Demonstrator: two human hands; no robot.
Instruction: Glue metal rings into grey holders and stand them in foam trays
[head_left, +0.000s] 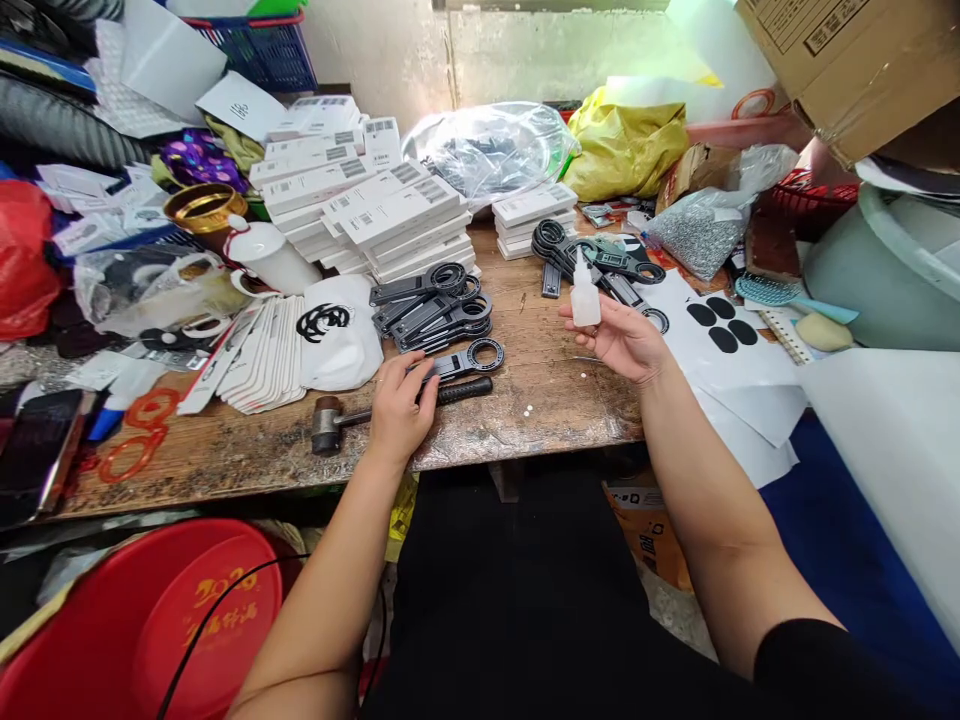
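— Where do I begin with this piece?

— Your left hand (pixel 397 405) lies flat, fingers closed down on the black ring-ended part (pixel 469 358) at the front of the counter (pixel 540 385), just above the hammer (pixel 390 408). Keep pressing it there, so it cannot slide while you work.

— And the bottle?

— Your right hand (pixel 619 335) grips the small white bottle (pixel 585 295) upright, nozzle up, a little above the counter and apart from the part. I think you should bring it close over the ring before you tip it, and squeeze only gently, because a thin nozzle gives more than you expect.

— Anything to watch?

— The stack of black parts (pixel 439 310) is just behind your left hand, and the white packets (pixel 262 355) are near on the left. Keep the nozzle away from these. Also the hammer handle touches almost your fingers; move it aside if it disturbs you.
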